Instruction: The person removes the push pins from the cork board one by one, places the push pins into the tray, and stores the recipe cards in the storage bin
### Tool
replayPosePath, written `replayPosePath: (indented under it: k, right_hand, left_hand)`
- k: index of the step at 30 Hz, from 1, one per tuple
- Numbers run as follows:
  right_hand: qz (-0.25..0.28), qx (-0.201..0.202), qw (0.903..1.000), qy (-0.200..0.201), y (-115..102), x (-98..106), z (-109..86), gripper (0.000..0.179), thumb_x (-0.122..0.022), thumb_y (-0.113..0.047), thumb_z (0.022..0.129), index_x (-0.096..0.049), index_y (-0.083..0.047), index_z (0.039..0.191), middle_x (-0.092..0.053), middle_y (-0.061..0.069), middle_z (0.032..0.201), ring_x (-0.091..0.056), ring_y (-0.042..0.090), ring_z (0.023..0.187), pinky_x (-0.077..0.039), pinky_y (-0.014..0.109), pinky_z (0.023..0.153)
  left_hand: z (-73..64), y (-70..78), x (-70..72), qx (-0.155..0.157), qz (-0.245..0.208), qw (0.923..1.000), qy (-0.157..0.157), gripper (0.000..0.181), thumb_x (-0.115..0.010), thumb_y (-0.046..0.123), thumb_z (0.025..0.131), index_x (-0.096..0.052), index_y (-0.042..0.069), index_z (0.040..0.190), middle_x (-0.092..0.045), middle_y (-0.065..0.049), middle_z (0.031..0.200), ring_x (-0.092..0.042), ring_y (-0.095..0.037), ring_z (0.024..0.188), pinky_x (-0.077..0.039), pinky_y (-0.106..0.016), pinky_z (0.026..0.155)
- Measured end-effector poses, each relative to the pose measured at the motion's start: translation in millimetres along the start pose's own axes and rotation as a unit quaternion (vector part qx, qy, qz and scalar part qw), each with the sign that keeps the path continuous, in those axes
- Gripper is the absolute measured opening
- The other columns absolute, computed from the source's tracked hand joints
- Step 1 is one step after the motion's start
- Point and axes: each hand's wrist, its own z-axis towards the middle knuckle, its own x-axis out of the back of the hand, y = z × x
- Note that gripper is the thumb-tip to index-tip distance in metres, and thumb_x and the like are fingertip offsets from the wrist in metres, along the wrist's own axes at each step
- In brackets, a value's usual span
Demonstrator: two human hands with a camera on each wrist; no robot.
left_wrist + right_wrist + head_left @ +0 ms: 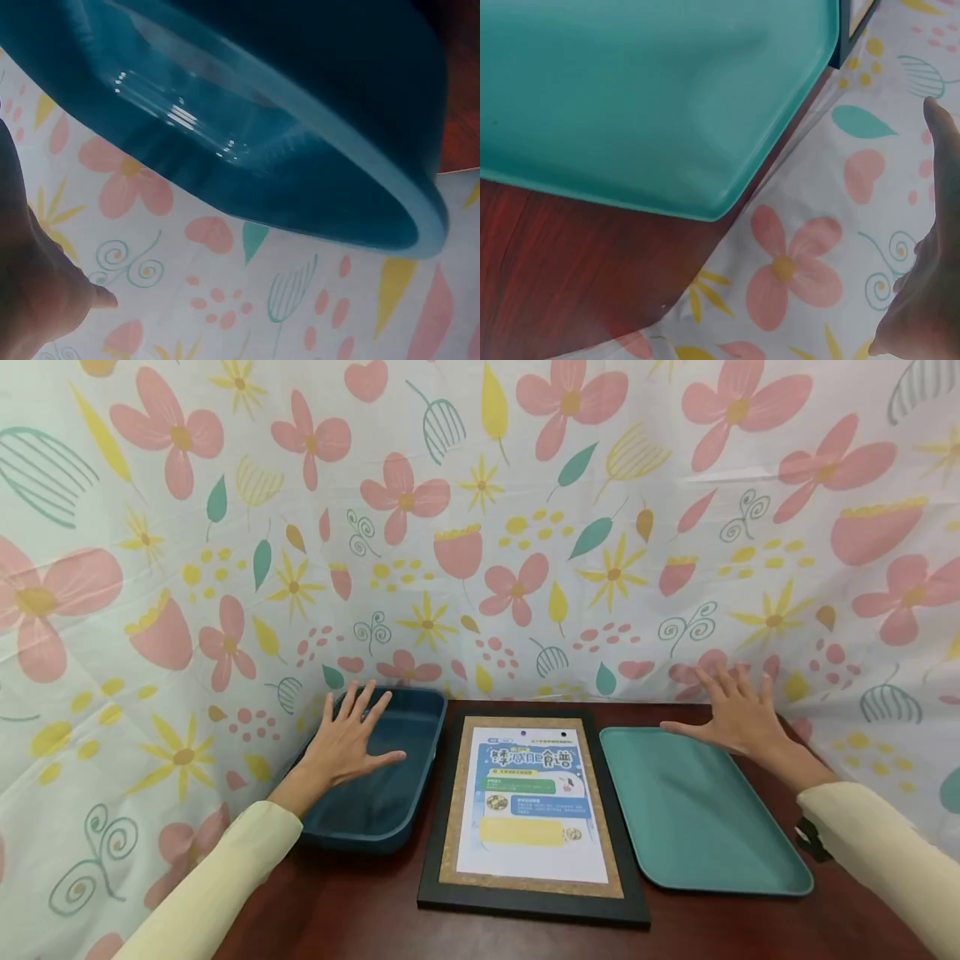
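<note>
My left hand (347,739), fingers spread, hovers over the dark blue deep tray (375,839) at the left and holds nothing. In the left wrist view part of that hand (45,285) shows beside the blue tray (300,187). On the right, my right hand (738,714) is also spread, held above the far right corner of a flat teal tray (705,818). The right wrist view shows this hand (926,255) apart from the teal tray (645,97). Both trays have bare insides.
Between the trays lies a black-framed cork board (532,897) with a printed paper sheet (532,860) on it, held by pins. All stand on a dark red-brown wooden table (337,910). A flowered white curtain (480,610) hangs behind and along the left side.
</note>
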Motion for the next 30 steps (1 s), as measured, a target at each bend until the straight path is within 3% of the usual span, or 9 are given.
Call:
replayPosePath:
  k: [8,16,23,30]
  right_hand:
    - [0.023,0.013,0.9996,0.006,-3,-4,4.9,0.113,-0.069,-0.072,0.068,-0.022,-0.016,0.154,-0.02,0.027,0.153,0.002,0.05,0.141,0.011,0.072,0.101]
    - [0.028,0.023,0.9994,0.0,-8,-14,3.5,0.116,-0.069,-0.074,0.066,-0.022,-0.013,0.153,-0.022,0.027,0.153,-0.002,0.049,0.141,0.008,0.074,0.1]
    - [0.038,0.029,0.9989,0.001,-14,-12,3.8,0.113,-0.07,-0.071,0.068,-0.026,-0.009,0.151,-0.022,0.026,0.153,-0.006,0.05,0.141,0.016,0.068,0.102]
    - [0.034,0.04,0.9986,0.003,-23,-11,6.4,0.112,-0.07,-0.071,0.068,-0.03,-0.006,0.149,-0.025,0.026,0.152,-0.007,0.047,0.142,0.01,0.068,0.105]
  left_hand:
    - [6.6,14.6,2.6,-0.018,-0.028,0.9992,-0.023,0.105,-0.046,0.083,0.076,-0.009,0.027,0.156,-0.001,-0.007,0.161,0.005,-0.03,0.147,-0.006,-0.064,0.11]
    - [8.6,33.0,3.0,-0.03,-0.043,0.9978,-0.04,0.104,-0.048,0.081,0.077,-0.01,0.025,0.156,-0.002,-0.008,0.161,0.0,-0.034,0.146,-0.007,-0.062,0.111]
    - [14.7,46.2,0.7,-0.04,-0.052,0.9967,-0.049,0.102,-0.048,0.08,0.078,-0.011,0.024,0.156,-0.003,-0.009,0.161,-0.003,-0.035,0.146,-0.007,-0.062,0.111]
    - [18.1,59.4,0.0,-0.047,-0.06,0.9957,-0.053,0.103,-0.047,0.081,0.078,-0.011,0.024,0.156,-0.004,-0.009,0.161,-0.005,-0.036,0.146,-0.008,-0.062,0.111]
